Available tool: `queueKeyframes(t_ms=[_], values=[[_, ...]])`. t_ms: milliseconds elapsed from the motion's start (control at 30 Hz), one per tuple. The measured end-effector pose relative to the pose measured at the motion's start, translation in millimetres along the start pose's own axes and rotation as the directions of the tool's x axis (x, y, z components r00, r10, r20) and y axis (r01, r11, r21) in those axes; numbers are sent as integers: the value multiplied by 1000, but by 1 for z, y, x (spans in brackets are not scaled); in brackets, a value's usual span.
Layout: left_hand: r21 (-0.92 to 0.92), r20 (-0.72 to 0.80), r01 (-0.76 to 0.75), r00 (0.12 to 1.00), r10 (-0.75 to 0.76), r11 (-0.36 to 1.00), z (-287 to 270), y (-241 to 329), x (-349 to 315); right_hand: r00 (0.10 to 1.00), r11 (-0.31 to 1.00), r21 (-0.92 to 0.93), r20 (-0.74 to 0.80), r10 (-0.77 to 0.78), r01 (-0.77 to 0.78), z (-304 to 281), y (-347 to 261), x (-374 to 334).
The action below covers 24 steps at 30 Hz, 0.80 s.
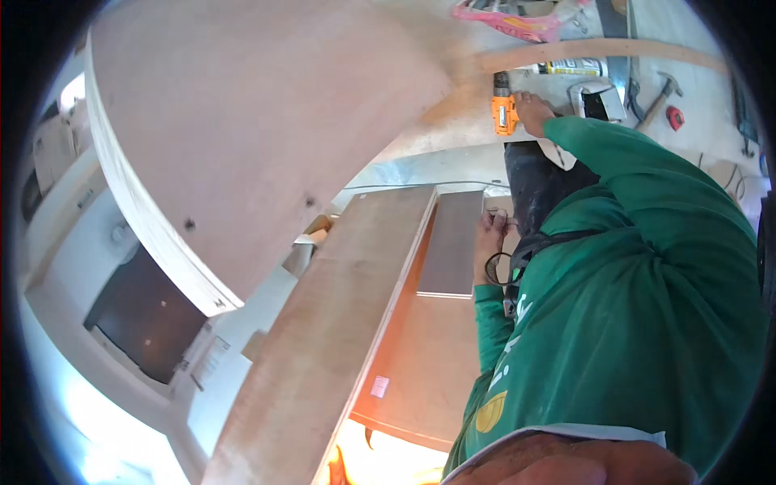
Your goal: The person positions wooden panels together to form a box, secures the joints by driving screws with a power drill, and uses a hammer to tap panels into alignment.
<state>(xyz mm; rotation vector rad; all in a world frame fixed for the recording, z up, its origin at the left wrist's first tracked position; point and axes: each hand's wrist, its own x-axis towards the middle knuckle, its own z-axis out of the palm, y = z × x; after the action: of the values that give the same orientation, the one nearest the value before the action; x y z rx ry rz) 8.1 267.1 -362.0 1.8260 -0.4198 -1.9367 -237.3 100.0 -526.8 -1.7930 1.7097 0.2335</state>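
An orange and black cordless drill (pixel 504 113) lies at the upper middle, its black chuck toward the far side. My right hand (pixel 534 113) is closed at the drill's right side, where the handle is hidden by my fingers. Lower down, close to my dark trousers, my left hand (pixel 492 224) has its fingers bent together, as in a pinch. Whatever they hold is too small to make out. Beside this hand lies a grey-brown board (pixel 451 242), set against the orange-brown inside of a long wooden panel piece (pixel 331 331).
A large pale wood panel (pixel 267 121) with a white edge fills the upper left. A curved wooden strip (pixel 598 50) crosses beyond the drill. Near it are a sealant tube (pixel 575 67), a hammer (pixel 664 94), a red tape measure (pixel 675 118) and a pink bag (pixel 517 23).
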Motion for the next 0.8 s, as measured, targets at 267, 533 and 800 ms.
queueKeyframes(t_ms=[267,533,800], values=[[-279,-7,-223,973,230,934,13,28,38,956,976,38,199,-216,212,-36,13,-18],[-217,-1,-379,922,388,900,6,102,59,874,820,557,326,-361,132,-150,-33,-86],[-316,-15,-532,831,556,786,81,148,9,718,625,377,-197,-667,684,-238,29,-131]])
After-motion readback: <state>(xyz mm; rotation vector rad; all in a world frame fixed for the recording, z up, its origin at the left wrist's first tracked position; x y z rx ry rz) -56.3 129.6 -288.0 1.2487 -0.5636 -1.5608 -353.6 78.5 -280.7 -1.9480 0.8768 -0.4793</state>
